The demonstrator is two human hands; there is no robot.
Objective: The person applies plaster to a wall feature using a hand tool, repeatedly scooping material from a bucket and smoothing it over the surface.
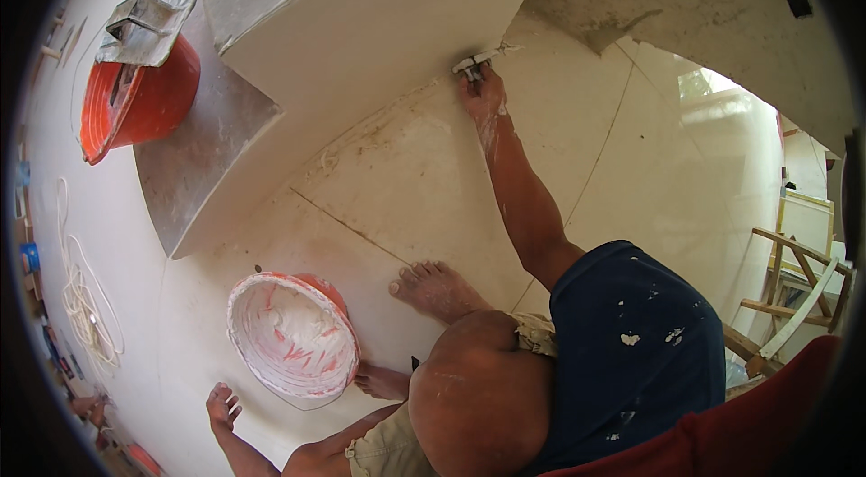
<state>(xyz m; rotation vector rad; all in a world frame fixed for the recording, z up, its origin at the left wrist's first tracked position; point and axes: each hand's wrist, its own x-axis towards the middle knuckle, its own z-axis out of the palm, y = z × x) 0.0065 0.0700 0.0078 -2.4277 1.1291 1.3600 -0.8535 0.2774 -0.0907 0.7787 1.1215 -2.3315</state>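
Note:
My right hand (pixel 483 94), streaked with white plaster, reaches forward and grips a small putty knife (pixel 474 62). The blade presses into the joint where the white floor meets the base of a plastered block (pixel 361 35). My left hand (pixel 222 407) hangs low at the lower left with fingers spread, holding nothing. It is just left of an orange bucket (pixel 236 314) coated inside with white plaster. My bare feet (pixel 435 287) stand on the floor beside that bucket, and my bent knee fills the lower middle.
A second orange bucket (pixel 153 93) sits at the upper left with a flat metal trowel (pixel 144 26) lying across it. A coil of white cord (pixel 86 305) lies at the left. Wooden frames (pixel 794 287) stand at the right.

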